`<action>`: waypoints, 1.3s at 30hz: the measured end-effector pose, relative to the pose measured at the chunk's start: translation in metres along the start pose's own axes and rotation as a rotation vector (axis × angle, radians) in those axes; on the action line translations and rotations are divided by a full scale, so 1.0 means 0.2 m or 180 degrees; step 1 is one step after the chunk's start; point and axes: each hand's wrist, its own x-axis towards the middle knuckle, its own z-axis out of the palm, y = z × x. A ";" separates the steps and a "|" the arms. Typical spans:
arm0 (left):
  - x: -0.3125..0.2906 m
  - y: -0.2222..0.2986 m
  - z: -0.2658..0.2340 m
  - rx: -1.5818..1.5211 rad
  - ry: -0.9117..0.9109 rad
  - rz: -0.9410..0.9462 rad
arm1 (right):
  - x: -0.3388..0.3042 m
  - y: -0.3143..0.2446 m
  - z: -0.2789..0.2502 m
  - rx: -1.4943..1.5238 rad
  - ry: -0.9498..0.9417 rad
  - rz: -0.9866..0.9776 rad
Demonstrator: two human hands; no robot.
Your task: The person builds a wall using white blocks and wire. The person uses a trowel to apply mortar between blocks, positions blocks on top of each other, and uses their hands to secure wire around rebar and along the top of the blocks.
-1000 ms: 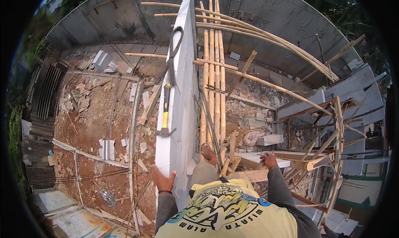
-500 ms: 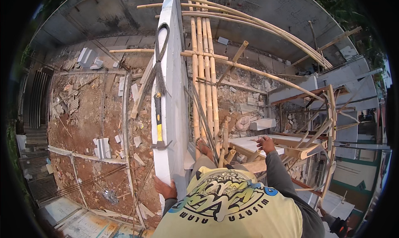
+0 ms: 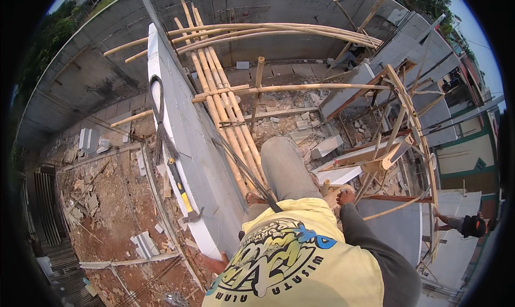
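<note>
My left hand (image 3: 216, 264) presses against the near end of a white block wall (image 3: 206, 173), partly hidden by the shirt; the fingers that show are stretched out. My right hand (image 3: 346, 196) is closed at the end of a wooden board (image 3: 333, 194) beside my raised knee; what its fingers grip, if anything, is hidden. On top of the wall lies a hammer (image 3: 181, 189) with a yellow and black handle, its head toward me. Beyond it a looped bundle of dark wire (image 3: 160, 114) hangs over the wall's edge.
Bamboo poles (image 3: 228, 108) lie lashed along the wall's right side, crossed by longer bamboo (image 3: 316, 87). A timber frame (image 3: 410, 108) stands at right. Rubble and broken blocks (image 3: 145, 245) cover the ground below at left. Another person (image 3: 472, 225) is at far right.
My view has turned and my body has shifted forward, with one knee now raised in front. My right hand has come down from mid-air to the wooden board. My left hand stays at the wall.
</note>
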 end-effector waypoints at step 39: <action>2.70 1.67 -0.10 0.0021 -0.0172 -0.0087 | 0.51 -1.37 1.59 -0.0594 -0.1267 -0.0179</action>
